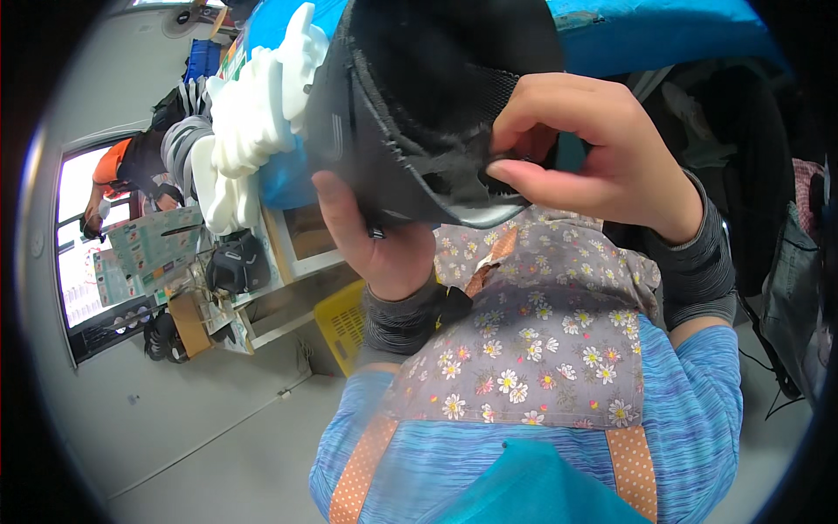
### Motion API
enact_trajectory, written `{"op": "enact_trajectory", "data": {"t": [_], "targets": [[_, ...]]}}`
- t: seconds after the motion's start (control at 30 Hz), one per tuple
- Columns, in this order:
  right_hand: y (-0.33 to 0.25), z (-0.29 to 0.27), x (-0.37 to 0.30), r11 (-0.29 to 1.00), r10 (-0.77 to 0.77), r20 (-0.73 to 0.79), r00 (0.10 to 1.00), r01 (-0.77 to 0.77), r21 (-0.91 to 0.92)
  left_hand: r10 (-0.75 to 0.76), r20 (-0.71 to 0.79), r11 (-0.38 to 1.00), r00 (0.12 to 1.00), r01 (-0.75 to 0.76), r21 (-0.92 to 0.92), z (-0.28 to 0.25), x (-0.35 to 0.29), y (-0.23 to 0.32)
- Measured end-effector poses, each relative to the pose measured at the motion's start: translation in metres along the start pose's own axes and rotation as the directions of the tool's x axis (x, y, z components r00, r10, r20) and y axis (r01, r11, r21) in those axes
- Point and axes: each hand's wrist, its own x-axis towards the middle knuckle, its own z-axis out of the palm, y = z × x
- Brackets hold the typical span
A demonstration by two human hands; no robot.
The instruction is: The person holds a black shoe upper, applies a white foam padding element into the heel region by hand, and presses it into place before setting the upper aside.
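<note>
A black cap [358, 113] is held up in front of me, with its dark inside and a stitched seam turned toward me. My left hand [384, 249] is closed on its lower left side, thumb on the outside and the other fingers mostly hidden behind the cloth. At the cap's right edge, my right hand [594, 144] pinches the black fabric between thumb and forefinger. Whether a smaller piece is also in that pinch cannot be made out. A light grey strip [480, 213] shows along the cap's lower rim.
White moulded pieces [253, 113] lie piled at the left on a blue-covered surface [663, 33]. A yellow plastic basket [340, 323] stands below my left forearm. Farther left, another black cap [236, 264] is near a shelf, and a person in orange [113, 162] is by the window.
</note>
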Motion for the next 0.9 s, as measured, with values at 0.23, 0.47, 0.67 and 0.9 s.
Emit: {"op": "enact_trajectory", "data": {"t": [0.23,0.47,0.67,0.9], "targets": [[-0.007,0.009,0.003,0.895,-0.002,-0.062,0.998,-0.026,-0.446,0.159,0.080,0.912,0.984,-0.178,0.370,-0.024,0.000,-0.003],[0.001,0.013,-0.005,0.959,0.199,0.006,0.980,-0.196,0.204,-0.011,0.004,0.999,1.000,0.011,0.046,-0.021,-0.005,-0.003],[0.014,0.015,-0.012,0.871,0.273,0.083,0.958,-0.283,0.402,0.015,0.025,0.993,1.000,-0.018,0.113,-0.021,-0.006,0.000],[0.012,0.032,-0.021,0.960,0.115,-0.101,0.988,-0.085,0.267,-0.029,-0.046,0.999,0.999,0.027,-0.039,-0.015,-0.012,0.005]]}}
